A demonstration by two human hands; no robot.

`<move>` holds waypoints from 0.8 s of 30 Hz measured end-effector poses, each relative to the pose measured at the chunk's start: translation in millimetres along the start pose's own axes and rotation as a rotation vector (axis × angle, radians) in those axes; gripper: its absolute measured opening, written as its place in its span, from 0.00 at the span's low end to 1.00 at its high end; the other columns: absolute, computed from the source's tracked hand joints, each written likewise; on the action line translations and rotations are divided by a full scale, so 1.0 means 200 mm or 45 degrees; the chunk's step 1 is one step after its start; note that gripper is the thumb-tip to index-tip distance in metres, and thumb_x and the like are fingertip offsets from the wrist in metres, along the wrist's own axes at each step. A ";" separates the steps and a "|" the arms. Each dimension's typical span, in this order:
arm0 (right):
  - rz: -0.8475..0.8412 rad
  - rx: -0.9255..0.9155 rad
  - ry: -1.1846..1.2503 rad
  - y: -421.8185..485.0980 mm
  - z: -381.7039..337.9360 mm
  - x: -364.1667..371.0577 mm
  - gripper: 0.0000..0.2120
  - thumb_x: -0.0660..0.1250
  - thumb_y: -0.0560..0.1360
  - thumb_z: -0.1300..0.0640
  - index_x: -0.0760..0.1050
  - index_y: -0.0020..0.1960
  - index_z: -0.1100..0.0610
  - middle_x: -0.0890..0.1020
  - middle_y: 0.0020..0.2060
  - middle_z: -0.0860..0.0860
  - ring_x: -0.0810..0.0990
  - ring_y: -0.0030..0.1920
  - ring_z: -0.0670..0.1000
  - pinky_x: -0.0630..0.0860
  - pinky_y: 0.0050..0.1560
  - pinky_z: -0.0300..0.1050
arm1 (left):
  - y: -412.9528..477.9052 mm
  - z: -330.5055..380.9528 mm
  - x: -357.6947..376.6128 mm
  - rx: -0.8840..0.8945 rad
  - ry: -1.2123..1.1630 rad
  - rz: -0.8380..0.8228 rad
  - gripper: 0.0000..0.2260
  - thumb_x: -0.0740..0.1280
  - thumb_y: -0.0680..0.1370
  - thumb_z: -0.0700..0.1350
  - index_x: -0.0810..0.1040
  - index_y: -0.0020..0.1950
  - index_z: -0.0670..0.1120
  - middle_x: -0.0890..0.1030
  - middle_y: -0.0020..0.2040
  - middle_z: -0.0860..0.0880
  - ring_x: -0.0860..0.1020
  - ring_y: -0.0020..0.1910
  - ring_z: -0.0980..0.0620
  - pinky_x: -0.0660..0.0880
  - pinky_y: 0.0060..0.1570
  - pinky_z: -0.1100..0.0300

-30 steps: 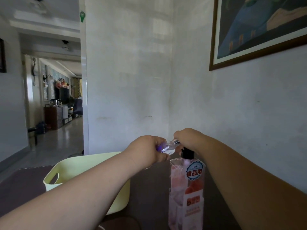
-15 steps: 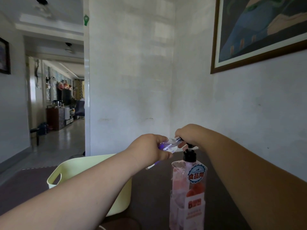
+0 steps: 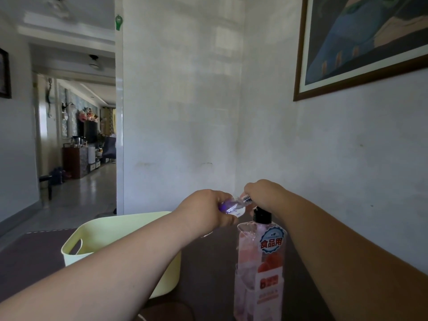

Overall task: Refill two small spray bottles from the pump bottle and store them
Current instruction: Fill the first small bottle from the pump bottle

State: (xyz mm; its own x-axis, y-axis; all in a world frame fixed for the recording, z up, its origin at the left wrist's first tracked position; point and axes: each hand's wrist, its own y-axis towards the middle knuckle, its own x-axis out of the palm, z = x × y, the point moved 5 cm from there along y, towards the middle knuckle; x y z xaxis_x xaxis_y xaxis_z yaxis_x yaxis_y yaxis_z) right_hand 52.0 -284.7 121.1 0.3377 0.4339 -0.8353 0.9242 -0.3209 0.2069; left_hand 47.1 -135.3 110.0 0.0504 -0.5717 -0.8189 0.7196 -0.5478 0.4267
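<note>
A tall clear pump bottle (image 3: 259,269) with pink liquid, a black collar and a round blue label stands on the dark table in front of me. Just above its top I hold a small clear spray bottle (image 3: 232,205) with purple parts, tilted nearly sideways. My left hand (image 3: 206,210) grips its body. My right hand (image 3: 264,193) is closed over its silver neck end, right above the pump bottle's black top. Whether my right hand also touches the pump head is hidden. No second small bottle shows.
A pale yellow plastic basket (image 3: 111,230) with a handle slot sits on the table to the left, partly behind my left forearm. White walls close in ahead and on the right, with a framed picture (image 3: 361,42) high up. A hallway opens at the left.
Both hands stay joined on the small bottle above the pump bottle. The view has tilted up and shifted slightly; the pump bottle's black top shows more below my right hand.
</note>
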 end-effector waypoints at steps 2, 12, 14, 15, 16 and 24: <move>-0.041 0.010 -0.043 -0.01 -0.02 0.00 0.15 0.63 0.77 0.61 0.72 0.63 0.63 0.80 0.53 0.58 0.72 0.42 0.51 0.67 0.40 0.39 | -0.01 0.00 -0.01 0.000 -0.014 -0.001 0.09 0.71 0.71 0.50 0.80 0.50 0.54 0.75 0.32 0.55 0.75 0.37 0.53 0.69 0.36 0.65; -0.165 0.032 0.047 -0.02 -0.09 -0.09 0.12 0.57 0.78 0.62 0.74 0.56 0.65 0.76 0.32 0.53 0.72 0.28 0.50 0.68 0.29 0.37 | 0.01 0.03 -0.05 -0.049 0.009 0.012 0.21 0.71 0.71 0.53 0.76 0.63 0.53 0.83 0.52 0.48 0.79 0.54 0.48 0.69 0.47 0.64; -0.117 -0.021 0.006 0.00 -0.08 -0.08 0.13 0.57 0.79 0.63 0.73 0.61 0.65 0.77 0.34 0.50 0.75 0.31 0.47 0.70 0.30 0.35 | 0.01 0.03 -0.05 -0.049 0.006 0.006 0.19 0.71 0.71 0.52 0.77 0.62 0.54 0.83 0.50 0.48 0.79 0.51 0.49 0.71 0.47 0.63; -0.105 -0.006 0.040 0.02 -0.07 -0.07 0.14 0.58 0.79 0.61 0.73 0.61 0.65 0.79 0.38 0.51 0.77 0.34 0.48 0.74 0.34 0.37 | 0.00 0.03 -0.06 -0.040 0.000 0.009 0.17 0.71 0.71 0.52 0.78 0.60 0.54 0.83 0.49 0.48 0.79 0.49 0.49 0.71 0.46 0.63; -0.120 0.014 0.056 0.03 -0.06 -0.05 0.14 0.58 0.79 0.60 0.73 0.62 0.65 0.81 0.42 0.54 0.79 0.37 0.50 0.77 0.39 0.41 | 0.00 0.03 -0.06 -0.034 -0.005 0.014 0.16 0.71 0.71 0.51 0.79 0.58 0.53 0.83 0.48 0.49 0.79 0.48 0.49 0.73 0.47 0.62; 0.019 0.109 0.115 0.08 0.04 0.02 0.13 0.67 0.74 0.61 0.75 0.59 0.61 0.81 0.50 0.55 0.72 0.39 0.51 0.67 0.38 0.40 | -0.02 0.02 0.00 -0.038 -0.027 -0.026 0.12 0.70 0.72 0.50 0.80 0.55 0.52 0.82 0.46 0.47 0.79 0.45 0.47 0.74 0.42 0.61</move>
State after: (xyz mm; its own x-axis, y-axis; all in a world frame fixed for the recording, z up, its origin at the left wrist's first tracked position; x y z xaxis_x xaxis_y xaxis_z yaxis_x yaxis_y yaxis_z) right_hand 66.4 -294.0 116.9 0.3697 0.5016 -0.7821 0.9017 -0.3968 0.1718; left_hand 42.3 -135.5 108.8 0.0210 -0.5734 -0.8190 0.7407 -0.5413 0.3980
